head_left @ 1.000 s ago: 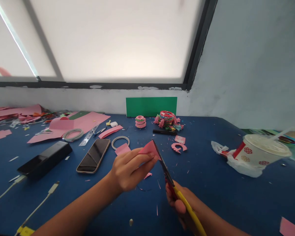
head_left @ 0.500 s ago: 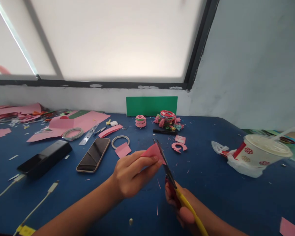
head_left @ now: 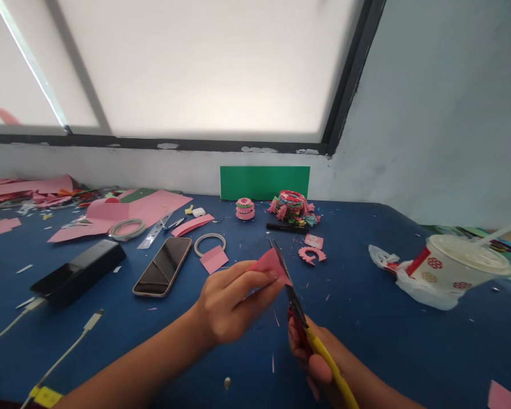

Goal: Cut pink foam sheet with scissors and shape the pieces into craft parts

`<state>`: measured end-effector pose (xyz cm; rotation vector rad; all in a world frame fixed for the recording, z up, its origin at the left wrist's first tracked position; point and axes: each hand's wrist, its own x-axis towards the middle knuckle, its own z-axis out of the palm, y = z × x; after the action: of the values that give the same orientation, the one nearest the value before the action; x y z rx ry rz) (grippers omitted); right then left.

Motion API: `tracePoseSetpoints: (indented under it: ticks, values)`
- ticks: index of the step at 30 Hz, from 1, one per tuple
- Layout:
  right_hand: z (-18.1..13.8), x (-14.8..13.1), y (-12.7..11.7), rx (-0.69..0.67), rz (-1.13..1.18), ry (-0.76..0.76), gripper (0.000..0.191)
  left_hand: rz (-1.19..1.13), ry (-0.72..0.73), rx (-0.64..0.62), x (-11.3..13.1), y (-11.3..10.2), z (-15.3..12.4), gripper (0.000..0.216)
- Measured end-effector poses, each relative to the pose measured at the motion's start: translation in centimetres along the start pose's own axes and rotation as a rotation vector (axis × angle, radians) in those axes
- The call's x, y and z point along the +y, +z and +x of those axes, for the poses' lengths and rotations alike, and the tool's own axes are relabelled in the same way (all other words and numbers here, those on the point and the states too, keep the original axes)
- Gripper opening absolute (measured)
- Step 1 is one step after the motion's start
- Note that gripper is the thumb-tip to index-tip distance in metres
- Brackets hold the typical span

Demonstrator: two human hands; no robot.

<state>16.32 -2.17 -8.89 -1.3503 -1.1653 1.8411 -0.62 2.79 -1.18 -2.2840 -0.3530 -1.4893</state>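
Observation:
Between its fingertips my left hand (head_left: 234,304) pinches a piece of pink paper (head_left: 269,262). My right hand (head_left: 313,358) is wrapped round the handles of a pair of scissors (head_left: 300,312), one side yellow and the other red. The dark blades lie along the paper's right edge, pointing away from me. Just beyond the blades, a pink notched paper ring with a gap (head_left: 312,255) lies on the blue table (head_left: 383,329). A pink paper square (head_left: 214,259) rests against a roll of tape (head_left: 210,243) to the left of my left hand.
On the left are a phone (head_left: 163,267), a black box (head_left: 79,272) with a cable, and pink sheets (head_left: 132,210). Stacked pink rings (head_left: 245,209), a colourful paper bundle (head_left: 292,205) and a black pen (head_left: 287,228) stand farther back. A lidded cup (head_left: 455,267) sits at right.
The view has shifted slightly, so things on the table appear moved a little. Both hands keep nearly the same pose, with the paper still at the scissor blades.

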Motion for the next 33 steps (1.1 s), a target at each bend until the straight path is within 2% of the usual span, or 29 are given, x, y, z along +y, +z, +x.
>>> tracePoseSetpoints:
  ticks: [3,14,21,27,30,33]
  values:
    - [-0.4,-0.7,0.3,0.074,0.052,0.122,0.064,0.016,0.026,0.001,-0.1,0.0,-0.1,0.013]
    - [-1.0,-1.7,0.8,0.087,0.122,0.127,0.058,-0.031,-0.059,0.023,0.1,0.0,0.3,0.009]
    - [-1.7,-2.7,1.4,0.104,0.158,0.072,0.05,-0.013,-0.053,0.017,0.1,-0.1,0.1,0.008]
    - [-1.1,-2.1,0.9,0.053,0.146,-0.007,0.059,-0.045,-0.079,-0.004,0.1,-0.2,0.5,0.01]
    - [-1.0,-1.6,0.4,0.026,0.152,-0.108,0.065,-0.144,-0.16,0.055,0.3,-0.1,1.0,0.013]
    - [-0.9,-1.0,-0.4,0.016,0.085,-0.188,0.065,-0.313,-0.315,0.099,0.4,0.1,1.1,0.014]
